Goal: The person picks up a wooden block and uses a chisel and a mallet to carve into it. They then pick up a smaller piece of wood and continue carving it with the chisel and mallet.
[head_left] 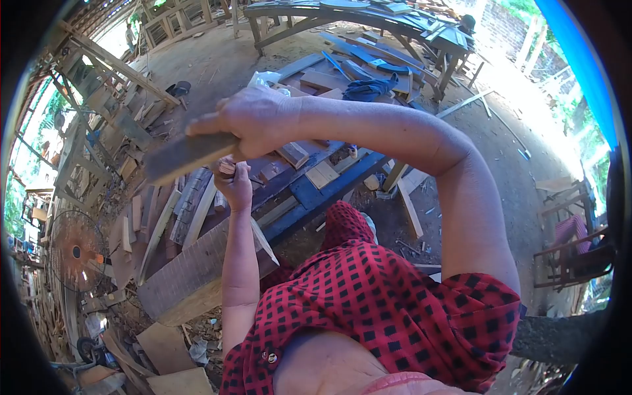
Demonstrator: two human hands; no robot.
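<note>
My right hand point(262, 120) is wrapped around a flat-sided wooden block point(192, 158), which is smeared by motion at its far end. The block is raised over and beside my left hand point(236, 187). That hand is closed in a fist on an upright wooden handle point(226, 168), whose rough end pokes out above the fingers. Whatever lies below the handle is hidden by my fist and forearm. Close by is a dark wooden workbench point(276, 209). A thick wooden beam point(191, 273) lies by my left forearm.
Cut boards point(184, 217) lie heaped at the left. Beyond the bench are more planks and a dark blue cloth point(370, 88). A long table point(342, 14) loaded with wood pieces stands at the back. At the left is a round fan point(78, 250); at the right, a chair point(573, 253).
</note>
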